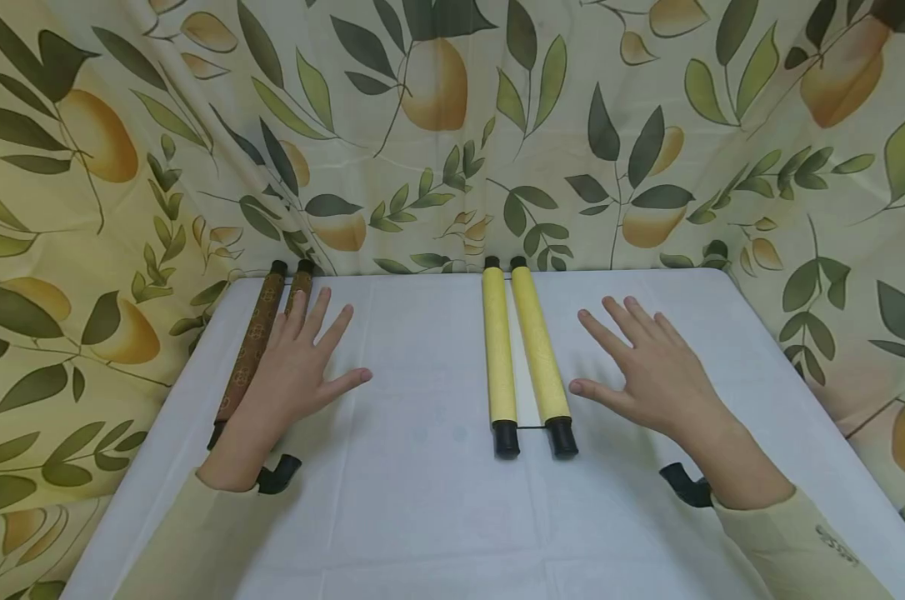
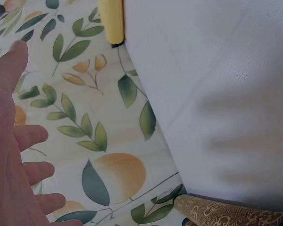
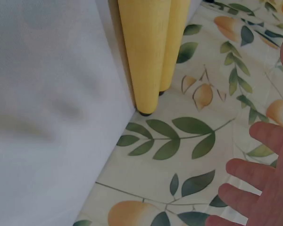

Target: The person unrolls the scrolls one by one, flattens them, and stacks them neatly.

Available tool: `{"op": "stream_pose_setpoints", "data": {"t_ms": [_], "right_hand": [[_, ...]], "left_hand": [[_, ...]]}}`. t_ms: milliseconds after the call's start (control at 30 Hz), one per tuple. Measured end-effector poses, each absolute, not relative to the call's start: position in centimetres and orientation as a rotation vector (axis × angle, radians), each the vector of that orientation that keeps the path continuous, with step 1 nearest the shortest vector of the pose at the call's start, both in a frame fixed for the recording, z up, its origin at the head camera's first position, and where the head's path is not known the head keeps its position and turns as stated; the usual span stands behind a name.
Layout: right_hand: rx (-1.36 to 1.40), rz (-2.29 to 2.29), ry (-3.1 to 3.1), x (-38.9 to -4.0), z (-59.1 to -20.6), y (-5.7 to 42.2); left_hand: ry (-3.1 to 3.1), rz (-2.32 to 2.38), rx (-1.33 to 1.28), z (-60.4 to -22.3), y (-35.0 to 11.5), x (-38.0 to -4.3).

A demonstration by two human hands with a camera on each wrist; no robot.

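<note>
A yellow scroll (image 1: 497,350), wound on two rollers with black end knobs, lies lengthwise right of the table's middle. A narrow white strip shows between its rolls. At the left lies a brown patterned scroll (image 1: 252,342), also of two rolls, one partly hidden by my left hand (image 1: 291,375). That hand hovers over it with fingers spread, holding nothing. My right hand (image 1: 655,379) hovers to the right of the yellow scroll, fingers spread and nothing in them. In the right wrist view, the yellow rolls (image 3: 146,52) reach the table's far edge.
A white cloth covers the table (image 1: 415,517). Behind and beside it hangs a curtain (image 1: 437,167) printed with leaves and fruit. Each wrist wears a black strap or mount, partly seen. The scrolls' far knobs stand at the table's back edge.
</note>
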State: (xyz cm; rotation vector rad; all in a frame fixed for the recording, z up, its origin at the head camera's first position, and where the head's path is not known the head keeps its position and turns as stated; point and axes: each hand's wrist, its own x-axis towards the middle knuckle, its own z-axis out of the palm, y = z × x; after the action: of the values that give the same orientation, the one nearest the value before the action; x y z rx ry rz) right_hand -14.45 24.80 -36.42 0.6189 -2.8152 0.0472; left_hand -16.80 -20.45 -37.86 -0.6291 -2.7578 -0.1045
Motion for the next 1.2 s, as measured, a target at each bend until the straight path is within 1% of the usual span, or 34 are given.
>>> {"op": "stream_pose_setpoints", "data": {"t_ms": [200, 367, 600, 800, 1000, 1200], "right_hand": [[0.595, 0.075, -2.852, -14.2, -36.8, 24.6], [0.649, 0.254, -2.838, -14.4, -37.9, 24.3], [0.801, 0.415, -2.906, -15.2, -40.2, 23.8], [0.827, 0.51, -2.979, -15.7, -41.4, 22.9], [0.835, 0.531, -3.022, -15.8, -41.9, 22.1], [0.874, 0.533, -3.051, -15.4, -42.4, 21.8]], "left_hand": [[-2.772, -0.131, -0.652, -38.5, -19.8, -16.8], [-2.785, -0.158, -0.684, -39.4, -18.5, -16.8], [-2.763, -0.225, -0.922, -41.2, -14.4, -17.3], [-2.704, -0.297, -1.182, -42.9, -10.0, -18.9], [-2.751, -0.319, -1.244, -43.9, -6.4, -19.3], [-2.835, -0.34, -1.297, -44.3, -5.2, -18.3]]}}
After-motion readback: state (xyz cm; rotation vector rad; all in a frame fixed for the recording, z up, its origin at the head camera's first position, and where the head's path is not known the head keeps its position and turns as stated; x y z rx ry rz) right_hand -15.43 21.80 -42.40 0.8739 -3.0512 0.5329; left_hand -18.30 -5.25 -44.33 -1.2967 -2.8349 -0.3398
